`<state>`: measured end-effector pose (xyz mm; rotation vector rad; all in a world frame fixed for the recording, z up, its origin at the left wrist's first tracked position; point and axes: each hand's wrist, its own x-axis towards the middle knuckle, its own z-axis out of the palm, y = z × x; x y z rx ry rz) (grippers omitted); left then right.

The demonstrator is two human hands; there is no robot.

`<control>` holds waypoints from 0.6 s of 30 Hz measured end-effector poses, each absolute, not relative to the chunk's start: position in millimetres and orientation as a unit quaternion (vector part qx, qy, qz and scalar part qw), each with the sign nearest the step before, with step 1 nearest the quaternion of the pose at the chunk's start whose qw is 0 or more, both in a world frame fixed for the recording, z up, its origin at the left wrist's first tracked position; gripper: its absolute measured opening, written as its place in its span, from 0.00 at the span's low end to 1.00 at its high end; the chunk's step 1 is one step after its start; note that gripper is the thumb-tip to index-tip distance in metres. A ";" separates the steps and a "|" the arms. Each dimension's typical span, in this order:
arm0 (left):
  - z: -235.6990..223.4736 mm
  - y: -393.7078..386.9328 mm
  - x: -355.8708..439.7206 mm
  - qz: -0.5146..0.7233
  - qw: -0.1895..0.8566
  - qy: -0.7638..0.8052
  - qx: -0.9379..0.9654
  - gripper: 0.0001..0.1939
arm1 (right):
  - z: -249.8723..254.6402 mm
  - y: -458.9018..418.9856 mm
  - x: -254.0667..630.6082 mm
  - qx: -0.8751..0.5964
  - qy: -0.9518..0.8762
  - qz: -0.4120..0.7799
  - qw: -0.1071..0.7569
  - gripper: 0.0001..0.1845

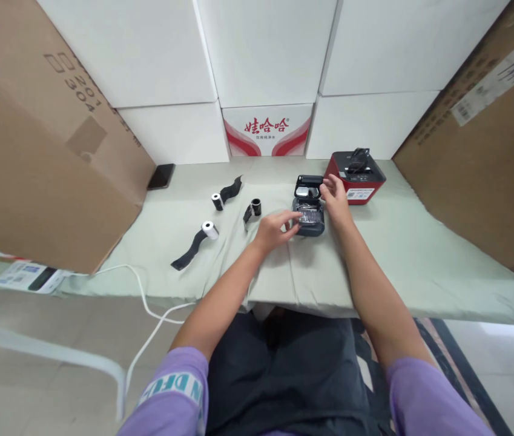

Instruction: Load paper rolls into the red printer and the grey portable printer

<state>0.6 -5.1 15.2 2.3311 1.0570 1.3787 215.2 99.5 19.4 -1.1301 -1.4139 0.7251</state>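
A small black portable printer (310, 229) lies on the cloth-covered table with its hinged lid (308, 186) raised, away from me. Its inner compartment faces up; a clear, shiny surface shows in it, too small to make out. My left hand (276, 231) grips the printer's left edge, fingers bent, with the index fingertip over the compartment. On the other side, my right hand (336, 198) has its fingers round the right end of the raised lid. Left of the printer lie a white-ended paper roll (210, 229), a second such roll (217, 201) and a smaller black roll (255, 207), each with a dark strip unrolled.
Behind my right hand stands a red and black box-shaped printer (355, 178), dark strip on top. A phone (161, 177) lies far left. Cardboard boxes (52, 139) (488, 151) flank the table (402, 254); white boxes (266, 130) line the back. A white cable (141, 290) hangs front left.
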 end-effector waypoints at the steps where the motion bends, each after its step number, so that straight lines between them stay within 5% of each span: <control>1: 15.7 -5.7 0.2 0.476 0.130 0.373 0.786 0.13 | 21.0 99.0 216.6 -0.477 -0.592 0.331 0.559 0.30; 5: 18.6 -5.3 0.4 0.483 0.169 0.426 0.747 0.21 | 26.5 90.3 223.3 -0.454 -0.602 0.432 0.495 0.22; 12: 13.6 4.3 -0.2 0.403 0.201 0.456 0.768 0.40 | 25.3 82.3 230.6 -0.453 -0.575 0.511 0.450 0.26; 18: 6.7 10.0 0.8 0.361 0.189 0.481 0.776 0.40 | 24.5 83.1 234.5 -0.445 -0.605 0.507 0.423 0.27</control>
